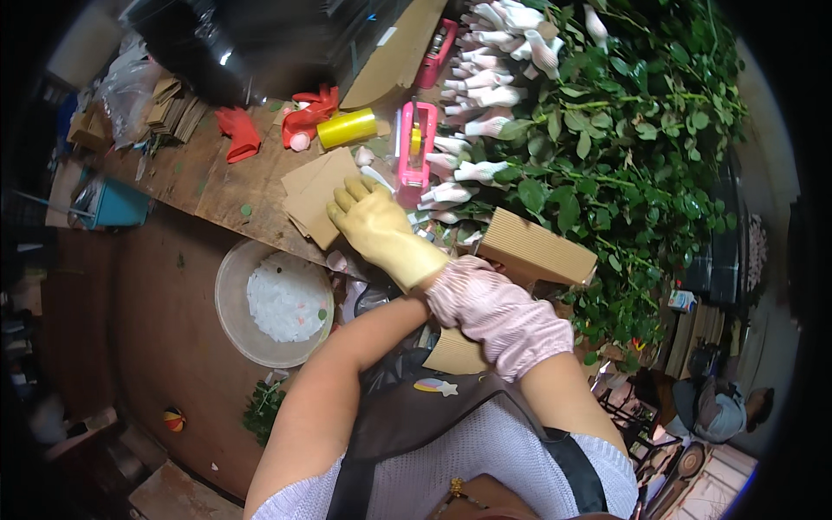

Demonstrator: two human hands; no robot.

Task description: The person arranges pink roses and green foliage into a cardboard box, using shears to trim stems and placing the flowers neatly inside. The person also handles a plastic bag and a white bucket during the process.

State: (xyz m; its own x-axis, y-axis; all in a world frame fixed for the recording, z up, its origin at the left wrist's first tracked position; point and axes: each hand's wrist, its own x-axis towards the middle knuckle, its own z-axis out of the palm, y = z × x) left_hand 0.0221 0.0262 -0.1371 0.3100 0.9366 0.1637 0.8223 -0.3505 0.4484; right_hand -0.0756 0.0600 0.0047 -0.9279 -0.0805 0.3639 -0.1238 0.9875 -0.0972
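My right hand (371, 221), in a pale yellow rubber glove with a pink sleeve cover, reaches left, its fingers spread over a pile of flat brown cardboard pieces (303, 192) on the wooden table (221, 195). My bare left forearm (338, 364) passes beneath the right one; that hand is mostly hidden near a folded corrugated cardboard piece (537, 245). Just beyond the gloved fingers sit a pink tape dispenser (414, 173) and a yellow roll (347, 126). To the right lie several roses in white net sleeves (485, 121) with leafy stems (607, 199).
Red gloves (238, 134), a second pink dispenser (438, 54) and card stacks (173, 113) lie at the back. Below the table edge are a tub of white scraps (273, 299) and a blue bucket (117, 201). Another person (719, 407) is at the lower right.
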